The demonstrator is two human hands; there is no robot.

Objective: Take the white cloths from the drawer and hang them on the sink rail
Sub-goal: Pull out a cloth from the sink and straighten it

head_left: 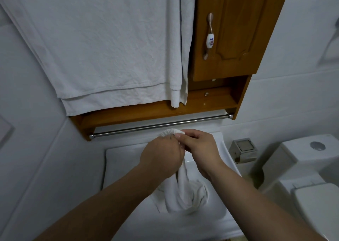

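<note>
A white cloth [185, 193] hangs bunched over the white sink [117, 160]. Both hands grip its top edge, which shows as a small fold between them. My left hand [161, 154] and my right hand [200, 147] are pressed close together, just below and in front of the metal rail [146, 126]. The rail runs under the wooden cabinet [233, 38] and carries nothing. The cloth's lower part sags into the basin. No drawer is in view.
Large white towels [102, 47] hang over the cabinet's left side, down to just above the rail. A closed wooden door with a ceramic handle [210, 38] is at upper right. A steel paper holder [243, 149] and a toilet [308, 167] stand to the right.
</note>
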